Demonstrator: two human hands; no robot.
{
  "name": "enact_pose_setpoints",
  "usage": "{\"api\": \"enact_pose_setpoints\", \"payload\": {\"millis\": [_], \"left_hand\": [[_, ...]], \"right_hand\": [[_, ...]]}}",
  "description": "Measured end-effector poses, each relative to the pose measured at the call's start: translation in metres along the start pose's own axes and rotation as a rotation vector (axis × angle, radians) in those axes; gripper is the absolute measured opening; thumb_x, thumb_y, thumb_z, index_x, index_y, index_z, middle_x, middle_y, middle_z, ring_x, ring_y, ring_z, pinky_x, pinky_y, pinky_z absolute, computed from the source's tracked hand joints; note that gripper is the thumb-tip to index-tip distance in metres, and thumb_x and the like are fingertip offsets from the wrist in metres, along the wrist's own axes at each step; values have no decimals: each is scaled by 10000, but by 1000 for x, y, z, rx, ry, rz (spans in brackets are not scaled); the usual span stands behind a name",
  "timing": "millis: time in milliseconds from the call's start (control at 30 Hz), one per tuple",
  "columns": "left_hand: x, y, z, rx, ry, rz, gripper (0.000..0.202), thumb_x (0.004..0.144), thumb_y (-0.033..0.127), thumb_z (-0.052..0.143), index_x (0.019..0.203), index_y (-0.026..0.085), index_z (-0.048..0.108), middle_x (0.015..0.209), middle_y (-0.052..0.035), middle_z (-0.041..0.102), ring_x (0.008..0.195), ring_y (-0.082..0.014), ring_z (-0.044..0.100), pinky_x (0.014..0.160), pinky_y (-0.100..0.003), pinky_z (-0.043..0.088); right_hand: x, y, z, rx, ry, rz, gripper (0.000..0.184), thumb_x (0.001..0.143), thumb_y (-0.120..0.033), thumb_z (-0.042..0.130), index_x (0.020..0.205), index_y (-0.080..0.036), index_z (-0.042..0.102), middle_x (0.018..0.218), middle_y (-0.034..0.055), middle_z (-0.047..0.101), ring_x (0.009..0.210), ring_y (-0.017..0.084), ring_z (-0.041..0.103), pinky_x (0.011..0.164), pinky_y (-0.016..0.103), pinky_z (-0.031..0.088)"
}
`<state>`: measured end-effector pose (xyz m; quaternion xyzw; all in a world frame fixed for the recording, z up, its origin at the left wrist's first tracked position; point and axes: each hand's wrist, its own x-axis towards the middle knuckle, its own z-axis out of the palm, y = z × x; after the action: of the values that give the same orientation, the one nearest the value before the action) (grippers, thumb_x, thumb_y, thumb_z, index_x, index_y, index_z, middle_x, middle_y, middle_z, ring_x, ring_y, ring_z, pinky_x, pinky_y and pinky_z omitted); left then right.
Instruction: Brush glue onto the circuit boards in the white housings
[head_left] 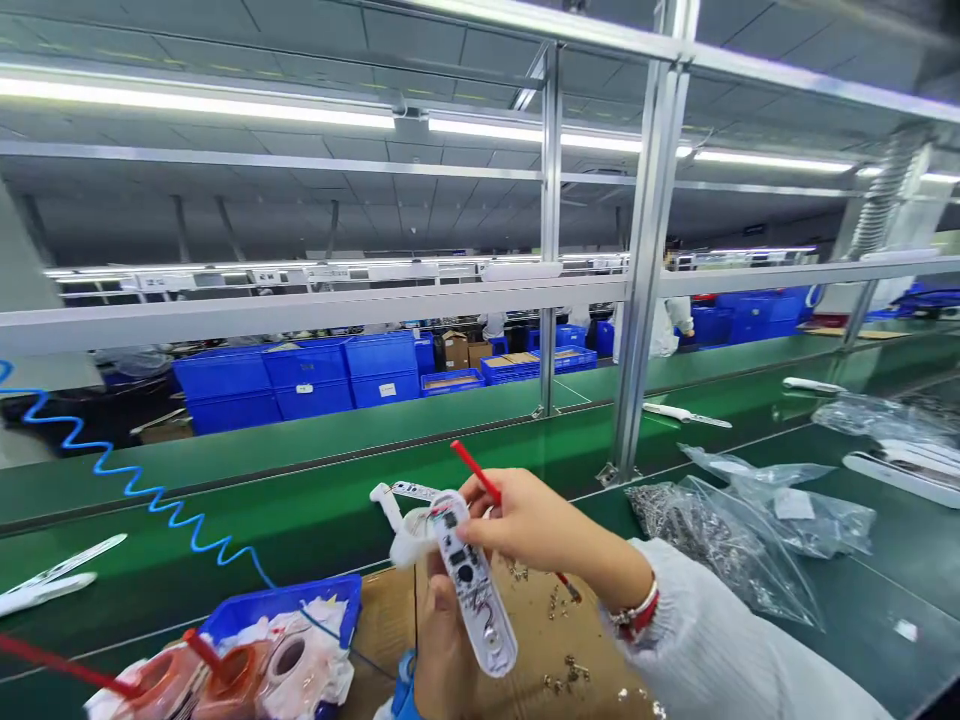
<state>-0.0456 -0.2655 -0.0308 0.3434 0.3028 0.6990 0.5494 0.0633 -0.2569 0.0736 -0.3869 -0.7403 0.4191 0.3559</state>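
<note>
Resting in the left hand, curled beneath it, a white plastic casing with an exposed circuit board is held with its long axis pointing away from the body, its upper end nearest the right hand, where a red-handled tool is pinched; a green conveyor belt is seen beyond.

Two hands — one circuit board, one red brush, perhaps two pots.

Right hand pinches above — left hand cups below.
</note>
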Motion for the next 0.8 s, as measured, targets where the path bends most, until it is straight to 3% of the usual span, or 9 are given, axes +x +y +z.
{"api": "enact_pose_setpoints", "payload": {"millis": [100,233,333,433,533,633,700,800], "left_hand": [[-11,4,-1,-206,14,-118,577,674,616,643,1124,256,629,1165,-94,646,1176,-305,540,983,-413,455],[-7,13,-16,-206,171,-203,496,638,542,714,1023,233,666,1030,-60,708,1048,-297,625,909,-403,512],[-3,15,-28,-16,136,-261,517,528,527,794,930,223,678,981,-53,724,990,-310,649,864,-412,535],[-6,14,-35,298,94,-161,530,507,477,821,948,222,675,1003,-66,719,1015,-313,639,900,-415,512],[-14,16,-33,531,149,-103,482,561,467,790,935,188,668,958,-89,723,974,-313,653,887,-428,508],[-23,22,-28,590,128,-64,513,585,490,762,963,159,656,947,-104,721,900,-302,672,801,-406,538],[-29,29,-25,597,74,-22,524,624,493,733,1014,155,644,983,-106,714,891,-279,673,767,-371,545],[-39,38,-27,624,21,-45,475,684,487,689,1029,162,647,1002,-100,709,877,-250,671,728,-329,545]], "right_hand": [[-4,-3,3,-100,-38,-32,134,713,-175,584,846,-189,604,695,-29,583,574,88,513,475,167,389],[-13,-3,-4,-249,28,-50,121,725,-181,576,838,-200,613,619,-58,534,516,73,423,451,178,318],[-21,2,-4,-329,163,-57,54,755,-197,581,807,-188,592,616,-51,521,522,78,407,465,194,290],[-28,14,6,-350,272,-101,63,806,-224,574,847,-186,602,694,-29,580,572,90,449,503,205,299],[-33,25,16,-243,267,-70,147,853,-253,550,973,-206,622,784,-12,638,617,105,512,539,214,343],[-40,27,14,-212,259,-60,165,844,-259,575,993,-222,634,841,3,656,653,124,550,574,229,384],[-51,25,6,-200,374,-72,140,850,-297,574,947,-227,646,795,10,649,587,120,532,538,240,387],[-79,23,-14,-39,722,-125,270,905,-413,459,840,-242,657,603,16,572,451,121,464,422,253,337]]}}
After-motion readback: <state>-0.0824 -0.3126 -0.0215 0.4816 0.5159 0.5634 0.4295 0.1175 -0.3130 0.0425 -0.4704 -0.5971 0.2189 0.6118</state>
